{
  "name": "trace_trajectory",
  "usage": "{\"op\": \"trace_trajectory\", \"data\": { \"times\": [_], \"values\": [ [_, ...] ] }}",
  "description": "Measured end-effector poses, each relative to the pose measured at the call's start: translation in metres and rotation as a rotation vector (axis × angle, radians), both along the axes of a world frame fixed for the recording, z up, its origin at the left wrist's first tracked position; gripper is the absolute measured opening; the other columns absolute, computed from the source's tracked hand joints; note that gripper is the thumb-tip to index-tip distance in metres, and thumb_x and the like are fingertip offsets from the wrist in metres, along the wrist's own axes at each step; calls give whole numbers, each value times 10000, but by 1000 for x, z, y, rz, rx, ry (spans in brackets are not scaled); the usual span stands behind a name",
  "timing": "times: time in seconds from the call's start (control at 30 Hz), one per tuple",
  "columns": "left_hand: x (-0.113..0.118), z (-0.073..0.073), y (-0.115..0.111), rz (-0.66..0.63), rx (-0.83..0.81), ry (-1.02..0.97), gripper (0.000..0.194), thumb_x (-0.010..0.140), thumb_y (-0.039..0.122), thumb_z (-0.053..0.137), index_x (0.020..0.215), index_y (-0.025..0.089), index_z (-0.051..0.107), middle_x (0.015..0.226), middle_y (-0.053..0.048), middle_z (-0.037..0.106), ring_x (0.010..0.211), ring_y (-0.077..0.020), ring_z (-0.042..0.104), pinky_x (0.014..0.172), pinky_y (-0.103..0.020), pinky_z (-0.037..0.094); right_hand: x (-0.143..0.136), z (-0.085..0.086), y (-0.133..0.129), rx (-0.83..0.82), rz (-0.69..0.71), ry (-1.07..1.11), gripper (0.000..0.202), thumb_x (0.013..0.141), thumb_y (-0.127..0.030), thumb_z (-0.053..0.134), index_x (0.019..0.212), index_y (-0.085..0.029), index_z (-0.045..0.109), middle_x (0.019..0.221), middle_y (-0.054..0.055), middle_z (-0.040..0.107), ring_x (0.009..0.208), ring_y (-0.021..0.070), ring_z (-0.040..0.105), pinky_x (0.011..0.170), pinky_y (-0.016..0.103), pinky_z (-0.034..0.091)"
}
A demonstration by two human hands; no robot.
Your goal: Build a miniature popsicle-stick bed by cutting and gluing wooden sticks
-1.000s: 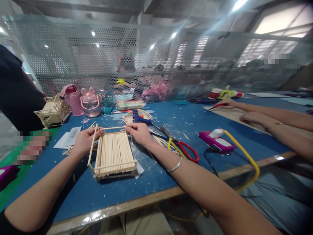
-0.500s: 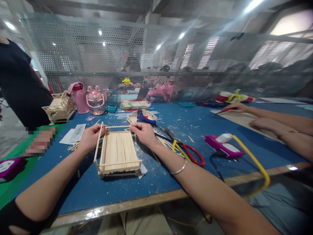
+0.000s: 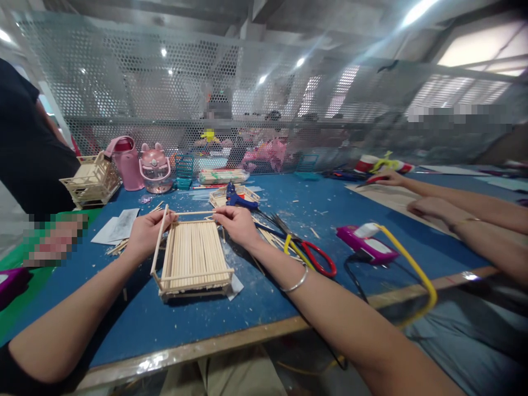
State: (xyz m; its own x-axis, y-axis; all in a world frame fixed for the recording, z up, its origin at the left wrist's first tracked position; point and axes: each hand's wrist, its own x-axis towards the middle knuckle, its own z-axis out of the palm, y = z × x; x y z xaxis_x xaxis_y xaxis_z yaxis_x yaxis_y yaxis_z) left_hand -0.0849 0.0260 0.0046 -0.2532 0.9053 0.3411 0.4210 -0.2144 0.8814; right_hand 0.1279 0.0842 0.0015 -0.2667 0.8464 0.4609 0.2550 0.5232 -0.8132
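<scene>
A small wooden-stick frame (image 3: 193, 253) with a slatted floor rests on the blue table in front of me. Low rails run along its front and left sides. Across its far edge lies a thin wooden stick (image 3: 193, 213), pinched at both ends. My left hand (image 3: 147, 234) closes on the stick's left end by the far left corner, partly behind the left rail. My right hand (image 3: 237, 224) pinches the right end between thumb and fingers near the far right corner. Whether the stick touches the frame all along is hard to tell.
A blue glue gun (image 3: 239, 199) lies on another stick frame behind. Scissors (image 3: 315, 257) are right of my right forearm, near a purple power strip (image 3: 367, 243) with a yellow cable. Pink bottles (image 3: 126, 165) stand at the back left. A co-worker's hands (image 3: 424, 206) are at the right.
The whole view has shifted slightly, so things sit a little further left. Both my hands keep hold of the stick at the frame's far edge.
</scene>
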Motion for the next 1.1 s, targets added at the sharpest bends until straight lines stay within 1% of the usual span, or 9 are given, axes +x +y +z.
{"op": "trace_trajectory", "data": {
  "times": [0.2, 0.4, 0.57, 0.63, 0.7, 0.8, 0.93, 1.03, 1.1],
  "values": [
    [-1, -2, 1, -16, -8, -19, 317, 677, 449, 614, 765, 164, 719, 668, -25, 670, 646, -162, 556, 585, -241, 401, -1, -1, -2, -74, 37, 103, 371, 668, -225, 622, 1024, -122, 606, 692, 18, 662, 618, 114, 594, 611, 229, 457],
    [4, 5, -3, -4, -13, -73, 305, 614, 441, 653, 717, 160, 711, 675, -38, 679, 693, -188, 583, 619, -263, 427, -1, 3, -4, 42, 27, 24, 215, 726, -289, 581, 853, -138, 664, 723, 33, 671, 639, 125, 586, 607, 235, 445],
    [5, 7, 0, -137, 1, -341, 413, 576, 312, 662, 961, 165, 636, 895, -69, 690, 894, -212, 604, 799, -320, 455, 5, 11, -2, 106, -89, 107, 194, 772, -319, 536, 788, -153, 635, 719, 28, 655, 617, 127, 577, 589, 235, 449],
    [2, 12, -1, -101, 74, -353, 402, 597, 258, 622, 988, 168, 605, 947, -69, 674, 934, -206, 593, 853, -335, 439, 10, 16, -4, 137, -128, 150, 209, 808, -334, 490, 808, -157, 603, 726, 30, 640, 599, 124, 578, 569, 236, 456],
    [-1, 25, -7, 27, 238, -254, 312, 658, 239, 572, 960, 167, 604, 967, -64, 656, 947, -198, 581, 899, -341, 413, 16, 25, -9, 242, -176, 129, 206, 833, -330, 465, 827, -167, 590, 756, 39, 639, 630, 130, 591, 595, 248, 471],
    [3, 58, -26, 188, 529, -22, 254, 782, 255, 496, 1002, 208, 614, 1014, -41, 633, 994, -194, 555, 943, -337, 374, 20, 45, -22, 520, -206, -38, 172, 845, -297, 478, 831, -193, 615, 795, 48, 653, 744, 153, 604, 706, 286, 483],
    [27, 98, -48, -58, 442, 247, 264, 692, 242, 638, 955, 236, 658, 989, -14, 638, 1087, -237, 505, 940, -335, 356, 13, 77, -44, 810, -23, -202, 161, 854, -245, 474, 863, -233, 634, 900, 22, 662, 878, 142, 606, 820, 286, 479],
    [42, 107, -48, -205, 387, 444, 215, 668, 231, 655, 882, 226, 676, 827, -15, 651, 873, -205, 578, 800, -281, 401, 6, 96, -53, 883, 73, -239, 173, 861, -240, 462, 877, -239, 634, 937, 9, 653, 899, 131, 600, 829, 274, 476],
    [41, 104, -45, -195, 426, 559, 171, 732, 258, 569, 862, 226, 675, 761, -8, 642, 697, -155, 563, 683, -242, 394, 7, 103, -48, 868, 107, -235, 168, 855, -247, 464, 921, -238, 619, 942, 6, 644, 894, 132, 598, 826, 274, 470]
  ]
}}
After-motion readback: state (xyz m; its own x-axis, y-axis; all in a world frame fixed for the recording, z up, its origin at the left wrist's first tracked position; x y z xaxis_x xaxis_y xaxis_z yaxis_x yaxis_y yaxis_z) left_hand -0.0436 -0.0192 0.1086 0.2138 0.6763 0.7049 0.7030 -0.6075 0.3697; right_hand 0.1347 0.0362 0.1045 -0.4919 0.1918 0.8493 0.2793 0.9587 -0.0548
